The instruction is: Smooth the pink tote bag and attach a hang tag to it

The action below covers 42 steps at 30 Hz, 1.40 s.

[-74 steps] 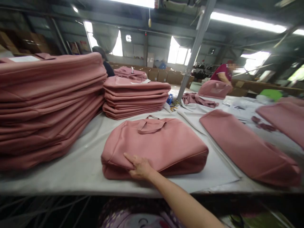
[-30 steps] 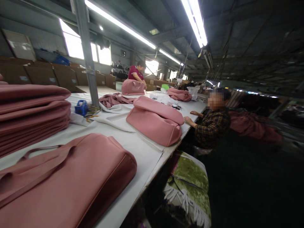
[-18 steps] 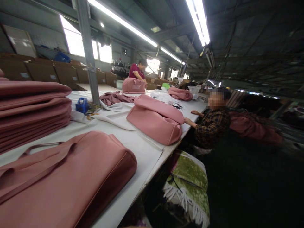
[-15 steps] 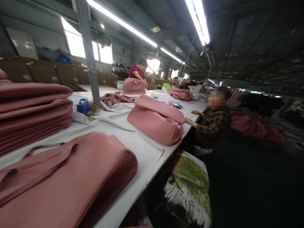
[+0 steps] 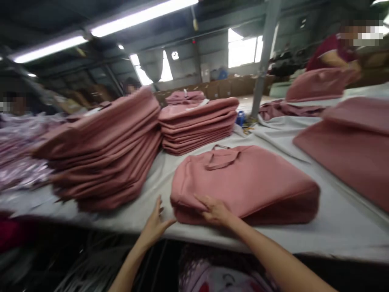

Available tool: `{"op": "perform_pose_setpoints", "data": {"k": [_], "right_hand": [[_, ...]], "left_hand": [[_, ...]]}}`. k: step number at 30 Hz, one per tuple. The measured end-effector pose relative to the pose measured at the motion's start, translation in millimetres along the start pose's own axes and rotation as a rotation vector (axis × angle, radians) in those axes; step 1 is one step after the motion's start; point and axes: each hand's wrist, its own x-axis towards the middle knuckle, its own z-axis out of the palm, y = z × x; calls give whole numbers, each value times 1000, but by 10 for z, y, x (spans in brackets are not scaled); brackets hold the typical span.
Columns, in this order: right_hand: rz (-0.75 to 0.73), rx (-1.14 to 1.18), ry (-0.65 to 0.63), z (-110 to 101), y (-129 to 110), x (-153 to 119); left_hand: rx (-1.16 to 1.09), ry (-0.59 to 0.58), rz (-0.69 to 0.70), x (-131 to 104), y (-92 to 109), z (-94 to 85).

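In front of me a pink bag (image 5: 258, 174) with two strap handles lies on its side on the white-covered table (image 5: 340, 227). My right hand (image 5: 214, 210) rests on the near left part of the bag, its fingers stretched out over the material. Just left of the bag, my left hand (image 5: 158, 221) is held above the table edge with thumb and fingers apart, holding nothing. The thumb comes close to the bag's lower corner; whether it touches I cannot tell.
A tall leaning stack of pink bags (image 5: 112, 162) stands to the left, a neater stack (image 5: 197, 125) behind. Another pink bag (image 5: 358, 150) lies at right. Farther back, a person in a maroon shirt (image 5: 328, 52) handles a pink bag beside a metal post (image 5: 264, 61).
My view has swung left, bringing the leaning stack into sight and the near bag to the middle. Both my hands have come into view, the right one on the bag.
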Motion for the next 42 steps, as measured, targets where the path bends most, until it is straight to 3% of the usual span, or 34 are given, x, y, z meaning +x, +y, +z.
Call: {"op": "perform_pose_setpoints", "data": {"k": [1, 3, 7, 11, 17, 21, 23, 26, 28, 29, 30, 31, 33, 35, 37, 39, 42], "right_hand": [[-2, 9, 35, 37, 24, 24], [2, -6, 71, 49, 86, 8], [20, -85, 112, -26, 80, -60], [-78, -88, 167, -80, -7, 4], [-133, -86, -61, -26, -27, -1], [-160, -175, -137, 40, -18, -18], [-153, -218, -156, 46, -12, -10], [-134, -261, -169, 10, -30, -22], [-152, -271, -156, -20, -53, -33], [-172, -278, -141, -29, -59, -29], [-191, -289, -123, -30, -58, -18], [-203, -303, -99, -24, -49, -1], [-224, -337, -73, -5, -22, 29], [-234, -381, -97, -22, -9, 15], [-230, -439, -139, -149, -22, -88], [-235, -496, -140, -448, -40, -298], [-178, -595, -60, -1203, 0, -751]], "left_hand": [[-55, 6, -38, -84, -52, -70], [-183, -13, -57, -103, -66, -25], [-239, 43, -12, 108, 17, 203], [-257, 71, 9, 233, -35, 182], [-339, 39, -147, 393, -230, 211], [-306, 3, -212, 473, -262, 215], [-260, 0, -198, 424, -174, 139], [-173, 74, -113, 228, 155, -41], [-85, 229, 6, 113, 446, -145], [82, 336, 174, 87, 583, -164], [179, 322, 315, 83, 702, -147], [235, 234, 433, 96, 799, -89], [366, -15, 598, 145, 917, 134], [551, -280, 622, 191, 949, 415], [766, -456, 561, 218, 933, 630], [914, -535, 494, 217, 924, 723], [996, -531, 464, 178, 1008, 737]]}}
